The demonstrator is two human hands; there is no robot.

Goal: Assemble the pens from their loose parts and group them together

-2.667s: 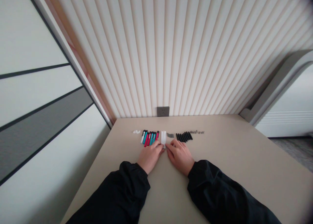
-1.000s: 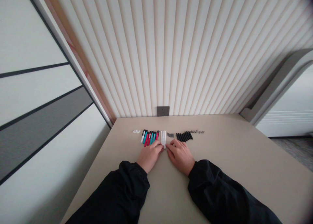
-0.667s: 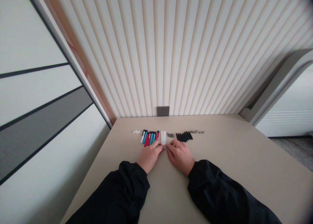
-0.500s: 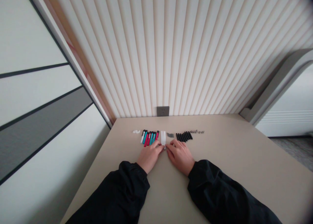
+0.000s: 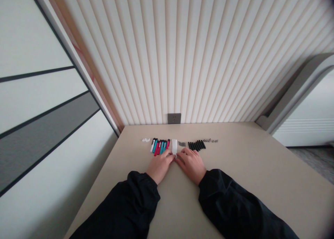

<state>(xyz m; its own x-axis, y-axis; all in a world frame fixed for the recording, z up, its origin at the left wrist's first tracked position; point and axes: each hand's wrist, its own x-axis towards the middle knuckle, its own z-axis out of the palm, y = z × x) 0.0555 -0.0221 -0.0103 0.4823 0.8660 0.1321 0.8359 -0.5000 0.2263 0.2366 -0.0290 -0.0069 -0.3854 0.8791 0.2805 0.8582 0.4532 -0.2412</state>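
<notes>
My left hand (image 5: 159, 166) and my right hand (image 5: 192, 164) meet at the near end of a row of slim white sticks (image 5: 174, 146). Both have their fingers bent, and the fingertips almost touch over a small whitish piece (image 5: 175, 156). Whether that piece is separate or the end of a stick I cannot tell. Just beyond my left fingers lie several pen-like tubes (image 5: 159, 147) in white, teal and pinkish red with black ends. Small grey coiled pieces (image 5: 182, 144) lie past my right fingers, next to a row of short black tubes (image 5: 197, 146).
Tiny white pieces (image 5: 145, 140) lie at the row's left end, small grey metal pieces (image 5: 211, 140) at its right. The beige table (image 5: 235, 155) meets a ribbed wall (image 5: 182, 58) with a dark socket (image 5: 174, 118). A panelled cabinet (image 5: 47, 155) stands left.
My right thumb and fingers have shifted slightly left and closer to my left fingertips. The small whitish piece is now more covered. The laid-out rows are the same.
</notes>
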